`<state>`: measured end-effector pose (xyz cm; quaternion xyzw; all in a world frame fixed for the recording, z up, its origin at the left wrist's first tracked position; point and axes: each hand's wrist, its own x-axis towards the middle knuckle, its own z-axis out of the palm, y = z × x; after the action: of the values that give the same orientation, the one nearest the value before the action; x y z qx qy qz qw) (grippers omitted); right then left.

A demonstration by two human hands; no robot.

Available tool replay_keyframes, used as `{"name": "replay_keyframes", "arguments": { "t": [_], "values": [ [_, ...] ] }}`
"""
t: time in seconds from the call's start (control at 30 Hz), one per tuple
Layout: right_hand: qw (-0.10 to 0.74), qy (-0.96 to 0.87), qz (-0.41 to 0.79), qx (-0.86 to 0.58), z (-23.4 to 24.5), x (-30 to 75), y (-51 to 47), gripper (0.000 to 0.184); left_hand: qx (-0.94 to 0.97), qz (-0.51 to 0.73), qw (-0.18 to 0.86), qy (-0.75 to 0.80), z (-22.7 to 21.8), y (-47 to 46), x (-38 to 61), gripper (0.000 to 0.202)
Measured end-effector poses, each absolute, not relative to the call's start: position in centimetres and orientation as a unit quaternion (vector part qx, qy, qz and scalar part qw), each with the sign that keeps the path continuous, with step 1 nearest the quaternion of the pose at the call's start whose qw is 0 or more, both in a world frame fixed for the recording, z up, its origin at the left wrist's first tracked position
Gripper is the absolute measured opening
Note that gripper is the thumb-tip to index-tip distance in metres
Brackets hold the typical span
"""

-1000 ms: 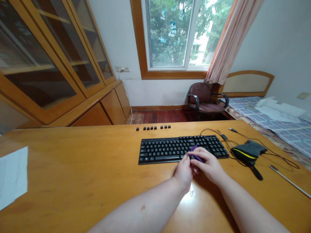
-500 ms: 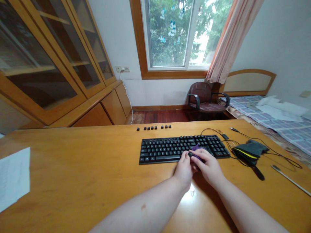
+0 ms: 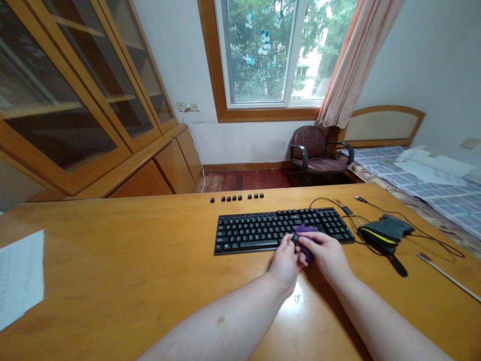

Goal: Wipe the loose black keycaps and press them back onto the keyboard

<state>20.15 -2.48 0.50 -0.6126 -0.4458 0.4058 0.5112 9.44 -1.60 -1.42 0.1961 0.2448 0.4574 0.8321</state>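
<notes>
Both hands meet just in front of the black keyboard (image 3: 263,229) on the wooden desk (image 3: 131,260). My right hand (image 3: 327,255) is closed around a small purple tool (image 3: 302,231) that looks like a keycap puller. My left hand (image 3: 284,263) pinches a small black keycap (image 3: 295,238) at the tool's tip. A row of several loose black keycaps (image 3: 237,197) lies on the desk behind the keyboard.
A dark pouch with a yellow stripe (image 3: 385,232) and thin cables (image 3: 432,235) lie right of the keyboard. A slim metal tool (image 3: 447,277) rests near the right edge. White paper (image 3: 18,276) lies at far left. A chair (image 3: 317,153), bed and cabinets stand beyond the desk.
My left hand has closed on a black keycap at the puller's tip. Both hands have drifted slightly back from the keyboard's lower edge.
</notes>
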Motion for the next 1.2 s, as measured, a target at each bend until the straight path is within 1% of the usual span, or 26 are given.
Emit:
{"name": "replay_keyframes", "arguments": {
  "t": [0.17,0.27,0.33,0.43,0.5,0.6,0.77,0.87,1.0,1.1,1.2],
  "values": [
    [0.523,-0.396,0.49,-0.574,0.4,20.0,-2.4,0.038,0.206,0.445,0.835,0.25,-1.3,-1.7,9.5,0.019],
    [0.516,-0.403,0.506,-0.562,0.7,19.7,-2.5,0.037,0.203,0.439,0.836,0.258,-1.3,-1.8,9.5,0.021],
    [0.512,-0.454,0.466,-0.561,0.9,19.5,-2.5,0.033,0.189,0.452,0.831,0.264,-1.4,-1.8,9.5,0.021],
    [0.501,-0.546,0.352,-0.572,0.9,19.4,-2.5,0.028,0.166,0.47,0.825,0.268,-1.4,-1.7,9.5,0.021],
    [0.49,-0.564,0.313,-0.586,0.8,19.4,-2.5,0.025,0.168,0.467,0.825,0.27,-1.4,-1.7,9.5,0.022],
    [0.49,-0.553,0.304,-0.601,0.7,19.4,-2.6,0.016,0.194,0.458,0.825,0.269,-1.3,-1.7,9.5,0.023],
    [0.51,-0.539,0.283,-0.608,0.7,19.2,-2.8,0.014,0.199,0.466,0.821,0.264,-1.2,-1.8,9.5,0.026],
    [0.533,-0.526,0.273,-0.604,0.5,19.1,-2.8,0.017,0.184,0.465,0.828,0.254,-1.3,-1.8,9.5,0.027],
    [0.527,-0.538,0.285,-0.593,0.4,19.1,-2.8,0.017,0.165,0.468,0.83,0.254,-1.5,-1.6,9.5,0.026],
    [0.541,-0.534,0.292,-0.581,0.6,19.2,-2.9,0.017,0.159,0.472,0.83,0.25,-1.5,-1.5,9.4,0.025],
    [0.557,-0.518,0.315,-0.568,1.0,19.3,-3.1,0.022,0.167,0.472,0.827,0.256,-1.5,-1.5,9.4,0.026]
  ]
}}
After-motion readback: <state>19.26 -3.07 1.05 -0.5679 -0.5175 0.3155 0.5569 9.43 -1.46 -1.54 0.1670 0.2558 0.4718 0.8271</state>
